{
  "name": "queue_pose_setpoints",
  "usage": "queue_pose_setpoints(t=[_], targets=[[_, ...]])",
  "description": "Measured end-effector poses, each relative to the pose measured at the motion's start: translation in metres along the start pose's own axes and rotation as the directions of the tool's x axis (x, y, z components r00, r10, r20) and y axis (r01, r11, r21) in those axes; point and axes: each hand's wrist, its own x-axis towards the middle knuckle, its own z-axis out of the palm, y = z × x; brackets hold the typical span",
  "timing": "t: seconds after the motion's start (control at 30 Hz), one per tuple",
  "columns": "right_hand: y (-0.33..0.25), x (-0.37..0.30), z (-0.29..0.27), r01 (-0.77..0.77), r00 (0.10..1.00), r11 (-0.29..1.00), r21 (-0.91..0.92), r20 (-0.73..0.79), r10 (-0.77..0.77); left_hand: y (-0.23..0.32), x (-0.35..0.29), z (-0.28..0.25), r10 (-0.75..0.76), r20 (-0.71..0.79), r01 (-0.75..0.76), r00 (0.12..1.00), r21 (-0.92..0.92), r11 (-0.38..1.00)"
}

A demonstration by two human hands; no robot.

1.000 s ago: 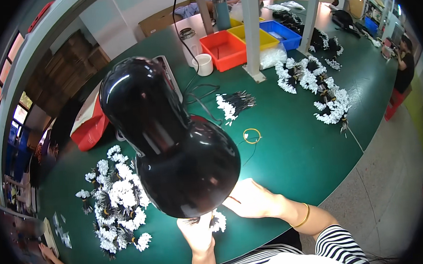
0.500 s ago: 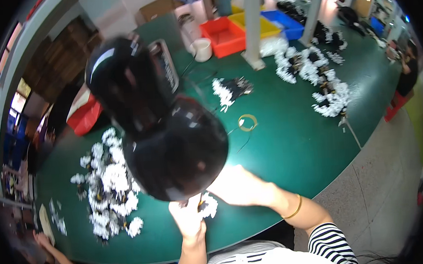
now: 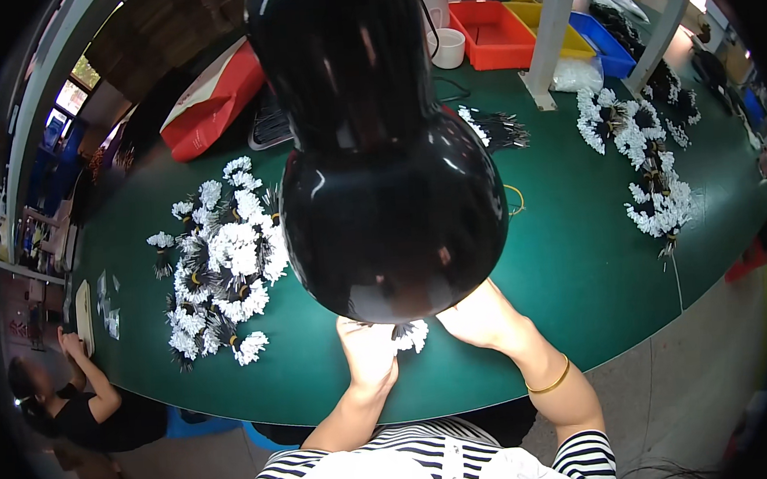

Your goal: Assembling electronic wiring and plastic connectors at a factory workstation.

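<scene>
Swung leftward, the view now sets a black lamp (image 3: 396,230) over the ends of the left hand (image 3: 369,354) and right hand (image 3: 487,318).
Fingers are mostly hidden, so pinching or spread cannot be told; a white-tipped bundle (image 3: 412,335) shows between the hands, close by the left; similar bundles (image 3: 233,250) lie heaped on the green table (image 3: 590,306).

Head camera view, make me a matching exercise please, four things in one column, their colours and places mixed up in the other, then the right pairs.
Things:
1. Lamp
2. Cup
3. Bracelet
4. Small bundle

Colours and places:
A. Gold-coloured, around the right arm
B. White-ended, between the left hand and the right hand
C. Glossy black, partly hiding both hands
D. White, beside the red tray

Right pairs: 1-C, 2-D, 3-A, 4-B
</scene>
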Motion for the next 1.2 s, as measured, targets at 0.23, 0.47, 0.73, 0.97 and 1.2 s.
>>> queue_pose_setpoints(t=[0.23,0.47,0.73,0.97,1.2], targets=[[0.003,0.000,-0.002,0.064,0.990,0.997,-0.031,-0.120,-0.067,-0.013,0.007,-0.007,0.207,0.045,-0.212,0.977,0.174,0.962],[-0.002,0.002,-0.003,-0.044,0.998,0.999,-0.024,-0.046,0.043,-0.026,0.007,-0.030,0.237,0.098,-0.253,0.967,0.216,0.943],[0.014,0.001,0.002,0.137,0.988,0.988,-0.070,-0.069,-0.141,-0.018,0.011,-0.038,0.015,0.231,-0.001,0.973,-0.062,0.998],[-0.012,-0.001,0.006,-0.043,0.960,0.894,0.446,-0.229,0.160,-0.023,0.017,-0.053,-0.190,0.307,0.261,0.933,-0.208,0.943],[-0.005,-0.001,-0.004,-0.055,0.990,0.922,0.383,-0.098,0.099,-0.015,0.011,-0.036,-0.263,0.099,0.271,0.960,-0.076,0.959]])
